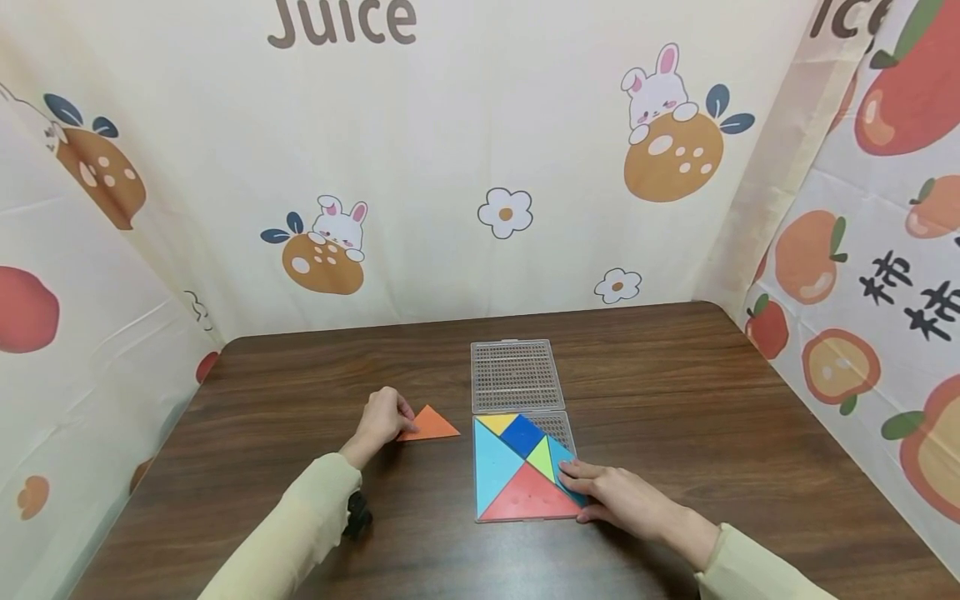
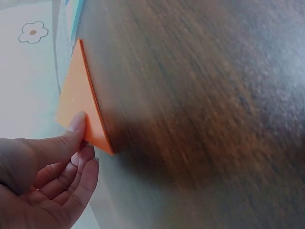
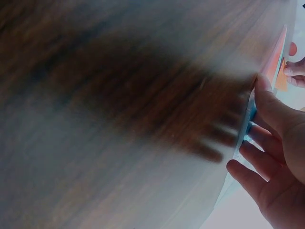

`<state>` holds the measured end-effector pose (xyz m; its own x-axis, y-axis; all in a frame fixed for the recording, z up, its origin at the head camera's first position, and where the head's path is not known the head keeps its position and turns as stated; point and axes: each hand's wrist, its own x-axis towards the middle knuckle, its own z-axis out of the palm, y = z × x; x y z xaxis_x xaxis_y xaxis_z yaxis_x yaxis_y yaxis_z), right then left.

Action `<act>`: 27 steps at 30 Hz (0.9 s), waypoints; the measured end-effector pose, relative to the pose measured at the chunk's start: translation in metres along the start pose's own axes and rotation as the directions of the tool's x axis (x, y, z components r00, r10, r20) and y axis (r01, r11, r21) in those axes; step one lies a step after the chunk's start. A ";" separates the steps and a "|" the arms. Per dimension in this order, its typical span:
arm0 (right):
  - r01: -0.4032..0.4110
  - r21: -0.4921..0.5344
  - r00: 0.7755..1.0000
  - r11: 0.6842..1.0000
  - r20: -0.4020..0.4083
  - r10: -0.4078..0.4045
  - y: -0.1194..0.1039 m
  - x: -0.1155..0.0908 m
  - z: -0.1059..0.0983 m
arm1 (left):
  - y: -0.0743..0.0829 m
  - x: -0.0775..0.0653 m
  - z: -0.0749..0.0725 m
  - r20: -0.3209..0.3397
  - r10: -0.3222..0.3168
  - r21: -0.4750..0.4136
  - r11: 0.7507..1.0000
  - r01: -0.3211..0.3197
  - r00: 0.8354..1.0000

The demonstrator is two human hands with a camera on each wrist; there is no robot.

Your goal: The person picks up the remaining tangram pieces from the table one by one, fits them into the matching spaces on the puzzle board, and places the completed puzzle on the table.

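Between thumb and fingers, my left hand [image 1: 381, 418] pinches the orange triangular tangram piece [image 1: 432, 425] by one corner, left of the case. In the left wrist view the orange piece is seen tilted, with the thumb on its face. My right hand [image 1: 622, 498] touches the right side of the tangram case [image 1: 555, 428], fingers on a blue piece [image 1: 557, 456] and thumb near the lower right corner. Inside the case lie a light blue triangle [image 1: 492, 469], a red triangle [image 1: 528, 497], a yellow piece [image 1: 498, 422], a dark blue square [image 1: 521, 436] and a green triangle [image 1: 542, 458].
The gridded lid [image 1: 517, 377] lies folded open behind the case. A dark wooden table [image 1: 675, 375] carries everything. Printed curtains [image 1: 450, 125] stand around its back and sides. A small black object [image 1: 357, 512] shows at the left wrist.
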<state>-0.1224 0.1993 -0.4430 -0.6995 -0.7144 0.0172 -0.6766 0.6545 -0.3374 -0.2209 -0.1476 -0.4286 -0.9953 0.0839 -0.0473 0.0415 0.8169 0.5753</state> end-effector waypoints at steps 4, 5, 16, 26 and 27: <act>-0.004 0.000 1.000 1.000 -0.001 0.004 0.000 0.000 0.000 | 0.002 -0.001 -0.002 -0.002 -0.005 -0.028 1.000 0.005 1.000; -0.008 0.001 1.000 1.000 -0.001 0.008 0.000 0.000 0.000 | 0.002 -0.001 -0.002 -0.003 -0.001 -0.035 0.999 0.001 1.000; -0.016 -0.006 1.000 1.000 -0.026 0.016 -0.001 -0.001 0.002 | 0.010 -0.002 -0.002 -0.039 0.057 -0.066 0.996 -0.060 0.998; -0.003 -0.012 1.000 1.000 -0.025 0.003 -0.001 -0.001 0.002 | 0.028 -0.002 -0.004 -0.046 0.120 -0.098 0.987 -0.124 0.992; -0.003 -0.011 1.000 1.000 -0.025 0.003 -0.001 -0.001 0.002 | 0.030 -0.002 -0.004 -0.047 0.125 -0.102 0.986 -0.130 0.991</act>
<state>-0.1204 0.1991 -0.4447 -0.7071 -0.7060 0.0397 -0.6768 0.6595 -0.3270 -0.2183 -0.1252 -0.4084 -0.9852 0.1590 0.0634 0.1612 0.7368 0.6566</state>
